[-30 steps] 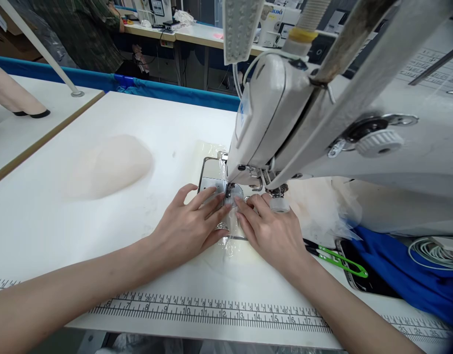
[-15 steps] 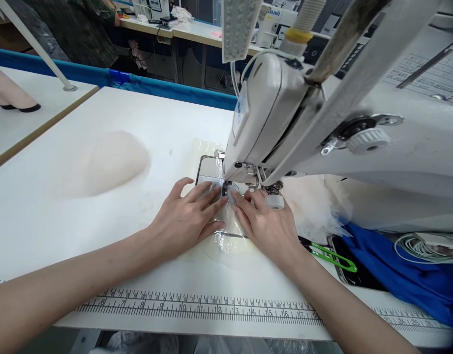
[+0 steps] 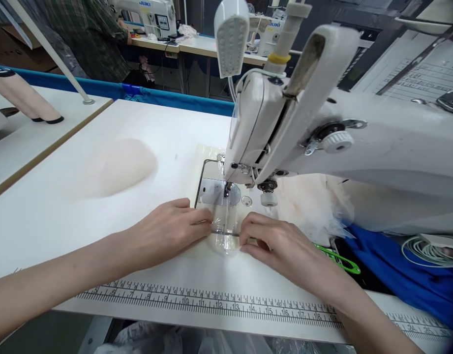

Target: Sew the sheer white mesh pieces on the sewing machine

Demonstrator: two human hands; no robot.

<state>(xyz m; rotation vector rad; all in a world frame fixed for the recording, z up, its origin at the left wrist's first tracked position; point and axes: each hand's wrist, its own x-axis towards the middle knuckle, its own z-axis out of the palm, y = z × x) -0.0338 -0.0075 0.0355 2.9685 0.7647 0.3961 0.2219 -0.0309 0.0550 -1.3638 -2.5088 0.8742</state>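
Observation:
A sewing machine's presser foot and needle [image 3: 227, 189] stand over the metal needle plate [image 3: 211, 191]. In front of them lies a see-through, shiny piece of thin material [image 3: 226, 243] with a rounded near end; its exact kind is hard to tell. My left hand [image 3: 174, 228] rests at its left edge, fingers curled and pressed together. On the right edge, my right hand [image 3: 272, 241] pinches with thumb and fingers. Both hands are nearer to me than the presser foot. What lies between the fingertips is mostly hidden.
A sheer beige cut piece [image 3: 126, 164] lies on the left of the table. Sheer fabric [image 3: 307, 201] is heaped under the machine arm. Green-handled snips [image 3: 340, 260] and blue cloth [image 3: 396, 275] sit at right. A printed ruler [image 3: 219, 305] runs along the front edge. Another person [image 3: 89, 39] is beyond.
Both hands have drawn back toward me from the presser foot, uncovering the needle plate. Their fingers went from lying flat to curled and pinching. The camera view has shifted.

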